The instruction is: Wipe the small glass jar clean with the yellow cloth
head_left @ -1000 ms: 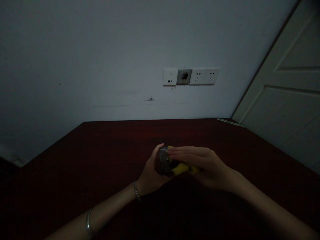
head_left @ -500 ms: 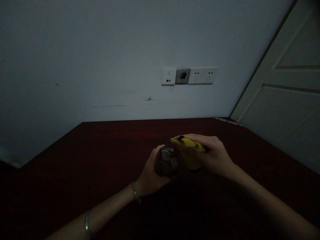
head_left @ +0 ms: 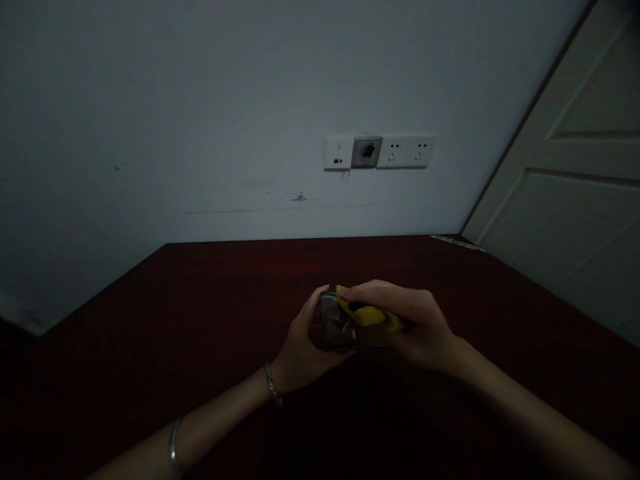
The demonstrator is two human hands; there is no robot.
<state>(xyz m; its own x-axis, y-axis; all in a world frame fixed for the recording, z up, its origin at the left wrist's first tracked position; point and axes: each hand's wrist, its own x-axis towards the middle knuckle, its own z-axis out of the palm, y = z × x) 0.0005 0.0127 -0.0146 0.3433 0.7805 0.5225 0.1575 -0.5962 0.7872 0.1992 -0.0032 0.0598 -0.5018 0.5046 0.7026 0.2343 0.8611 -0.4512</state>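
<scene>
My left hand (head_left: 305,340) is wrapped round a dark, shiny, glassy object (head_left: 334,323) with a pale reflection on its top; the dim light hides its exact kind. A folded yellow cloth (head_left: 373,316) with dark patches is gripped in my right hand (head_left: 417,320). The cloth's front edge lies against the right side of the glassy object. My right fingertips press on the cloth near that edge, while the lower part of the cloth is lost in shadow.
Beneath my hands is a dark red wooden table (head_left: 225,287). A pale wall (head_left: 250,100) rises behind it, carrying a row of sockets and switches (head_left: 380,153). A white panelled door (head_left: 575,193) stands at the right. A thin strip (head_left: 457,243) lies at the table's back right.
My right hand has moved left and slightly down, bringing the yellow cloth from beside the glassy object onto its right side. My left hand has stayed nearly still.
</scene>
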